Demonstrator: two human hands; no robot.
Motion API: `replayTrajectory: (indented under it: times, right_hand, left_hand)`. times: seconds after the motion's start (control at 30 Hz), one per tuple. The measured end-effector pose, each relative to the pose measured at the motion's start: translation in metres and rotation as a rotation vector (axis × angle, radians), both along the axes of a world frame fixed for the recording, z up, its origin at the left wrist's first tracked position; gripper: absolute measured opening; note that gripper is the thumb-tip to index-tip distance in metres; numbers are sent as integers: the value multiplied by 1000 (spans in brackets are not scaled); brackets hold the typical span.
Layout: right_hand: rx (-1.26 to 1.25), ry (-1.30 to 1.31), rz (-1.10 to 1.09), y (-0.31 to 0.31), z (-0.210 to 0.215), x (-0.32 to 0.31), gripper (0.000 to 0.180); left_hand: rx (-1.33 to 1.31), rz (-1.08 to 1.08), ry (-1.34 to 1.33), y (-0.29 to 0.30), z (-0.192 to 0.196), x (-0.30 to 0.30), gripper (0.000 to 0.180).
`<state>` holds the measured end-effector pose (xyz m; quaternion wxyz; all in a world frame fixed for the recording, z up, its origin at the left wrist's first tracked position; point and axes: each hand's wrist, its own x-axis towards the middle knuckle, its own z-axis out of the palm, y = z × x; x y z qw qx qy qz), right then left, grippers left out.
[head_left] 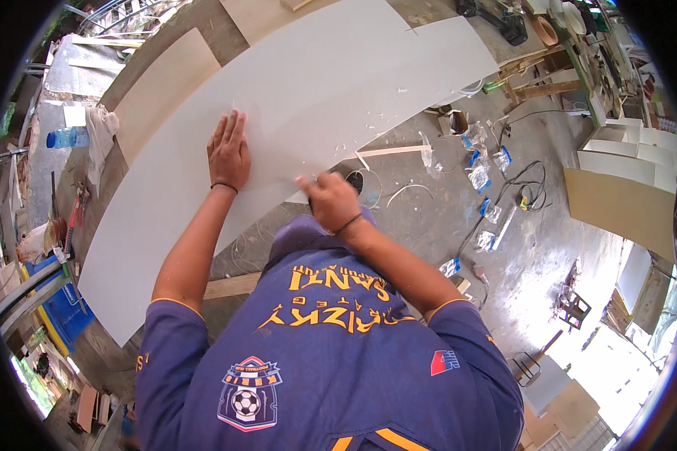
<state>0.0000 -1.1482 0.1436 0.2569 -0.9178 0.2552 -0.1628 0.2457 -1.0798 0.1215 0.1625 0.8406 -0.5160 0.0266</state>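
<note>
A large white board (293, 113) lies in front of me, its near edge running diagonally across the view. My left hand (229, 154) rests on it, palm down with the fingers stretched out. At the near edge, my right hand (331, 201) is closed, its thumb side toward the board. Something dark shows beside its fingers, but most of it is hidden by the hand, so I cannot make out its kind. Small white shavings (341, 146) are scattered on the board along that edge, to the right of my right hand.
Tan panels (165, 90) lie beyond the board. On the floor at right are thin curled strips (410, 188), a black cable (530, 188) and several blue-and-silver wrappers (479, 177). White open boxes (628, 158) stand far right. A blue plastic bottle (68, 138) lies at left.
</note>
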Motion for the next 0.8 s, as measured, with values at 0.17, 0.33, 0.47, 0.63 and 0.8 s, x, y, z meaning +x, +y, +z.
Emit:
replayTrajectory:
  times: [0.17,0.33,0.47,0.63,0.8]
  right_hand:
    - [-228,111,-489,-166,-33,-76,34]
    - [-150,44,-182,-83,-35,-36,44]
    - [-6,23,-17,-10,-15,-8,48]
    - [-325,73,-428,-167,-25,-70,38]
    - [-153,-156,-143,-65,-40,-29,42]
  left_hand:
    - [-15,-36,-18,-5,2,-4,43]
    - [20,5,-29,-7,4,-4,44]
    - [-8,15,1,1,-4,1,46]
    - [-27,-14,-9,-6,0,-5,46]
    - [2,8,-18,-7,3,-6,46]
